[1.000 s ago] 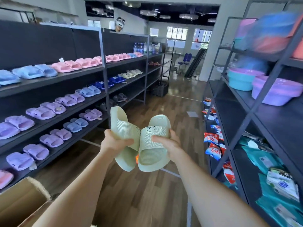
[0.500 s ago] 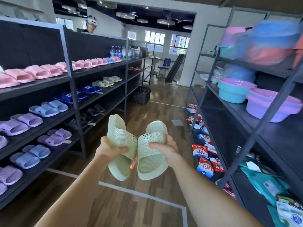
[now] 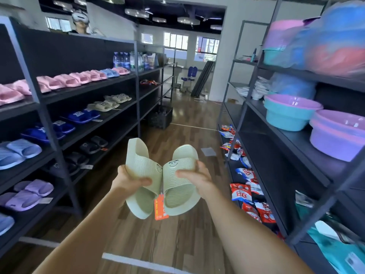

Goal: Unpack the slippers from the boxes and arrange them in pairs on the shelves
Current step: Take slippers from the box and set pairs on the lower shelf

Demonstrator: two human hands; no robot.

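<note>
While aisle lies ahead, left hand [image 3: 129, 179] grips left slipper [image 3: 143, 176], right hand [image 3: 194, 177] right slipper [image 3: 180, 181].

Wooden plank floor [image 3: 183, 115]; white walls [image 3: 227, 56]; bright windows [image 3: 175, 41] far off; round ceiling lamps [image 3: 136, 12].

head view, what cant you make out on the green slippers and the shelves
Orange tag, head view: print too small to read.
Green slippers, head view: strap sides covered by the left hand and right hand.
Coloured stack on top right shelf, head view: blurred, contents unclear.
Pink slipper at left edge, head view: cut off by the frame.
</note>
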